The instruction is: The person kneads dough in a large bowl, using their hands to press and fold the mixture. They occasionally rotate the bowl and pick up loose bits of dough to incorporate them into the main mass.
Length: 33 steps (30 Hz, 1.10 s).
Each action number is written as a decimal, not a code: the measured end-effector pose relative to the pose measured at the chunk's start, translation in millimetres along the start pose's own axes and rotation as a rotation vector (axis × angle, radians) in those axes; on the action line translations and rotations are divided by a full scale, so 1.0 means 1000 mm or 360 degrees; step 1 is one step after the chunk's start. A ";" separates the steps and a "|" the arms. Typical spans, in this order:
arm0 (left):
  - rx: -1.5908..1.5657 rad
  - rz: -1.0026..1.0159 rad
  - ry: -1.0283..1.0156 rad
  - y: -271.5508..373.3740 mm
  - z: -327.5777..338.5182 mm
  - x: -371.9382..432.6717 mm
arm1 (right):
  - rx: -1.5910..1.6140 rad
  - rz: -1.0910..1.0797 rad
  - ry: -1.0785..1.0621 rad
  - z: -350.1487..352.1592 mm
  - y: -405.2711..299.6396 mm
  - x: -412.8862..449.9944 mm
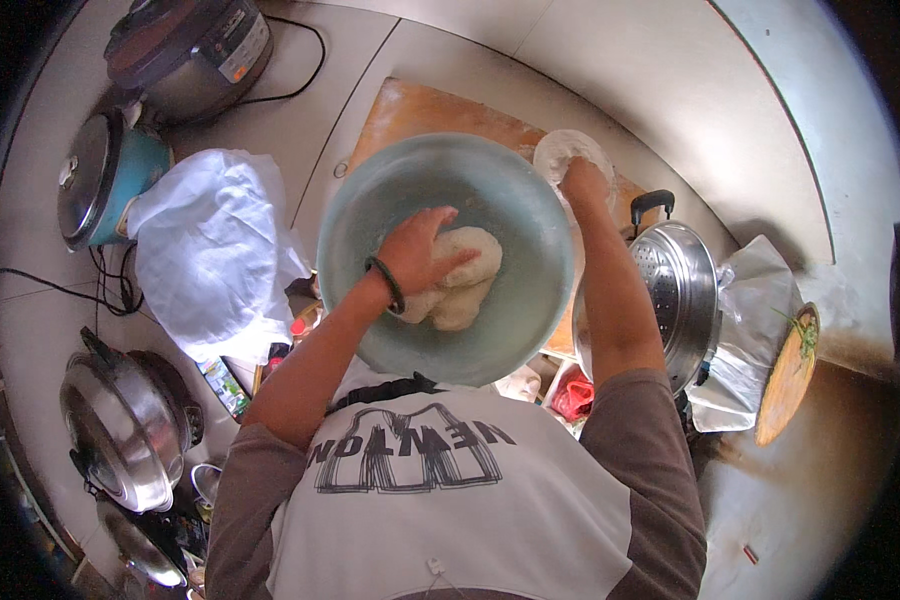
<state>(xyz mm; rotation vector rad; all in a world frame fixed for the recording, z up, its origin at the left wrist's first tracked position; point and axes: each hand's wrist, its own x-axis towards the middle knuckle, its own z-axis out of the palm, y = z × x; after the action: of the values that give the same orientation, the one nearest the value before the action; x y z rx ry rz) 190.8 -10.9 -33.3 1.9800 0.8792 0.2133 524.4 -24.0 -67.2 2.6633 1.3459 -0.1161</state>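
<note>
In front of me stands a large pale green bowl (529, 300) with a folded lump of dough (469, 259) in it. My left hand (418, 251), a dark band at its wrist, lies over the dough's left side, fingers spread and touching it. My right hand (583, 180) reaches beyond the bowl's right rim into a small container of white flour (559, 150). Its fingertips are hidden in the flour, so their grip does not show. Beneath the bowl is a wooden board (412, 109), dusted white near the flour.
A steel steamer pot (675, 300) stands close by my right forearm, with a plastic bag (742, 330) and a round wooden board (787, 375) farther right. On the left are a white cloth (210, 247), a phone (225, 386), electric cookers (195, 67), loose cords and a lidded steel pot (120, 427).
</note>
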 end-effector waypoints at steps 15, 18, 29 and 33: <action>-0.2815 -0.0294 -0.0349 0.018 -0.030 -0.003 | 0.1092 -0.0229 0.0219 -0.110 -0.015 -0.099; -0.2972 -0.0277 -0.0406 0.023 -0.019 -0.001 | 0.1711 -0.0176 -0.0272 -0.092 -0.050 -0.137; -0.3399 -0.0074 -0.0174 0.022 0.009 -0.002 | 0.1631 -0.0724 0.0307 -0.056 -0.168 -0.223; -0.3214 -0.0181 -0.0121 0.069 0.020 -0.017 | 0.1340 -0.1067 -0.0227 -0.068 -0.137 -0.177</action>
<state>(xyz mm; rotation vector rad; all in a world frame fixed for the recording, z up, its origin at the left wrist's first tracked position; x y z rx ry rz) 221.9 -57.6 15.3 0.0417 0.2849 0.6137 309.0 -72.4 10.1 2.4800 2.4845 -1.1440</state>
